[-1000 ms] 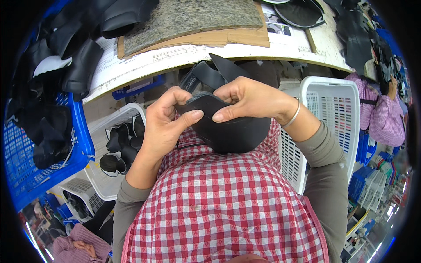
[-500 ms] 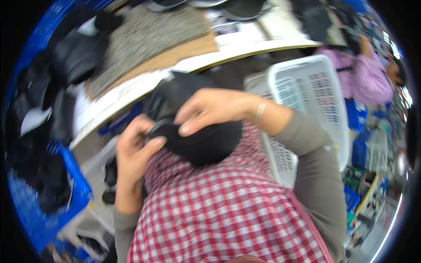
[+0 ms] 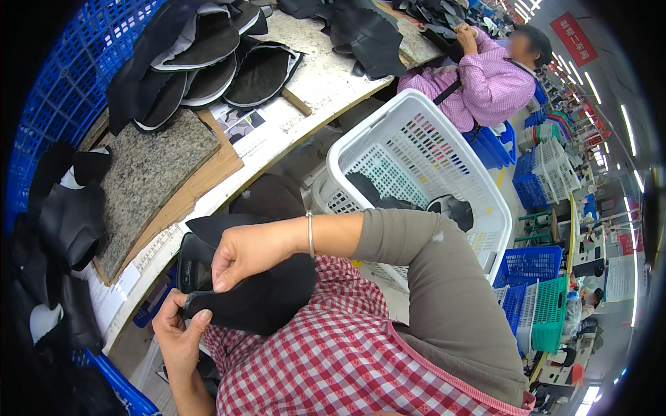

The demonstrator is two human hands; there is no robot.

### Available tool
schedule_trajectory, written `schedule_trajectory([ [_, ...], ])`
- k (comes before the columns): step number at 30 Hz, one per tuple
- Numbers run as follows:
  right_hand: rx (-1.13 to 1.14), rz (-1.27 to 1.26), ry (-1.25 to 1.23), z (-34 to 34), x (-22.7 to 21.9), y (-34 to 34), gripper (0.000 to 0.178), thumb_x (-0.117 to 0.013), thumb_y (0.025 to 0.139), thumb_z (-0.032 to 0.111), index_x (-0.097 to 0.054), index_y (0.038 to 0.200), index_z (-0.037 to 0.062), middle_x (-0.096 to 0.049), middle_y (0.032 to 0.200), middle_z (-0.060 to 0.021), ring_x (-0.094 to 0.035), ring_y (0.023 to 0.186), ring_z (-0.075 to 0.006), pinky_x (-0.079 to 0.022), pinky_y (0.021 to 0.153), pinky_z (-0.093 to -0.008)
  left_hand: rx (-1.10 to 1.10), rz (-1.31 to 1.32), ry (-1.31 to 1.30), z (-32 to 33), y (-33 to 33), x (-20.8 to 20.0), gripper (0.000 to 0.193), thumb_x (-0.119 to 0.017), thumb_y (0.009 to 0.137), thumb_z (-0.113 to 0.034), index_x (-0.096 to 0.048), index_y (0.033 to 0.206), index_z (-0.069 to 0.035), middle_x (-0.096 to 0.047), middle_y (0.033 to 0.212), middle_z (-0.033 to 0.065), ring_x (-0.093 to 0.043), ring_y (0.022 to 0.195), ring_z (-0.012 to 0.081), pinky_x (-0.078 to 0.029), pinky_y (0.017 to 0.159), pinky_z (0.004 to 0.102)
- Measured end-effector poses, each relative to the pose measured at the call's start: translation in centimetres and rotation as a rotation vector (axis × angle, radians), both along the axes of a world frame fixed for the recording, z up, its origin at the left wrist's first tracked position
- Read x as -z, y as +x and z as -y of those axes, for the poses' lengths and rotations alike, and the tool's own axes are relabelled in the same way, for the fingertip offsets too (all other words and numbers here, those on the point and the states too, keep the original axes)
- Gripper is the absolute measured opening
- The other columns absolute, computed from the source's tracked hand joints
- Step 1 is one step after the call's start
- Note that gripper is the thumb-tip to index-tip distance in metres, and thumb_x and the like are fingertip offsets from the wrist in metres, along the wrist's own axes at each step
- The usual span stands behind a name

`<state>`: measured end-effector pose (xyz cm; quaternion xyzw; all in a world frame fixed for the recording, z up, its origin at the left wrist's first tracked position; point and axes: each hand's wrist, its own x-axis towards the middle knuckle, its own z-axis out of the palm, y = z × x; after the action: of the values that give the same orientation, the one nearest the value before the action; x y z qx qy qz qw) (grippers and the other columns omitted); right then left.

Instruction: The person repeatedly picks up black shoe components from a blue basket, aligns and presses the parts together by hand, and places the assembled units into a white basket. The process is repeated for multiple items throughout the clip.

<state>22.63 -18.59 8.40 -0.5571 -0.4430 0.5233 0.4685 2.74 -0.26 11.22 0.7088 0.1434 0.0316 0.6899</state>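
Note:
A black shoe upper (image 3: 267,305) is held in front of my checked apron, its opening facing up and left. My left hand (image 3: 179,329) pinches its near left edge between thumb and fingers. Just above, my right hand (image 3: 250,253) grips the rim of the opening, thumb and fingertips pressed together on the material. A dark lining with a small label shows inside the opening. Other black shoe uppers (image 3: 260,76) with pale edges lie stacked at the back of the white table (image 3: 305,128).
A speckled grey slab (image 3: 156,173) lies on brown cardboard at the table's left. More black pieces (image 3: 73,215) are heaped beside it. To the right stands a white basket (image 3: 496,229) holding several black pieces. Beyond it a co-worker in pink (image 3: 485,83) sits at the table.
The view has swung right, bringing the basket's inside and the co-worker more into sight. Both hands still hold the shoe upper, with the right hand on its opening's rim.

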Motion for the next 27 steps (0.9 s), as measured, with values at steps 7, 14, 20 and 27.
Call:
schedule_trajectory([
  [7, 0.101, 0.451, 0.274, 0.4, -1.5, -1.8, 0.024, -0.069, 0.099, 0.023, -0.071, 0.099, -0.001, -0.074, 0.091, -0.0149, -0.072, 0.085, -0.0353, -0.056, 0.075, -0.0408, 0.043, -0.068, 0.216, 0.6, 0.8, -1.6, 0.021, -0.089, 0.078, -0.007, -0.073, 0.087, 0.004, -0.058, 0.078, -0.0021, -0.05, 0.073, 0.0074, -0.037, 0.066, 0.0242],
  [14, 0.285, 0.651, 0.399, 0.7, -0.8, -3.8, 0.026, -0.068, 0.1, 0.027, -0.068, 0.094, 0.0017, -0.071, 0.087, -0.0139, -0.07, 0.082, -0.0359, -0.056, 0.071, -0.0446, -0.018, -0.103, 0.111, 0.4, 0.6, -0.7, 0.017, -0.089, 0.076, -0.003, -0.074, 0.08, 0.004, -0.056, 0.073, -0.0019, -0.046, 0.067, 0.0072, -0.033, 0.06, 0.0258],
  [20, 0.199, 0.29, 0.169, 0.5, -0.8, -2.9, 0.028, -0.078, 0.093, 0.026, -0.068, 0.096, -0.0002, -0.075, 0.089, -0.0131, -0.075, 0.083, -0.0265, -0.057, 0.073, -0.0374, -0.02, -0.087, 0.129, 0.3, 0.7, -0.2, 0.019, -0.088, 0.077, -0.007, -0.073, 0.082, 0.004, -0.055, 0.073, -0.0016, -0.047, 0.068, 0.0077, -0.034, 0.061, 0.0264],
  [27, 0.375, 0.179, -0.036, 0.6, -0.7, -2.8, 0.03, -0.088, 0.083, 0.03, -0.073, 0.091, 0.0052, -0.077, 0.082, -0.0091, -0.076, 0.078, -0.0209, -0.057, 0.07, -0.0343, -0.069, -0.053, 0.216, -0.1, 0.9, 0.5, 0.019, -0.083, 0.085, -0.01, -0.072, 0.095, 0.002, -0.061, 0.081, 0.0004, -0.056, 0.077, 0.0094, -0.045, 0.07, 0.0259],
])
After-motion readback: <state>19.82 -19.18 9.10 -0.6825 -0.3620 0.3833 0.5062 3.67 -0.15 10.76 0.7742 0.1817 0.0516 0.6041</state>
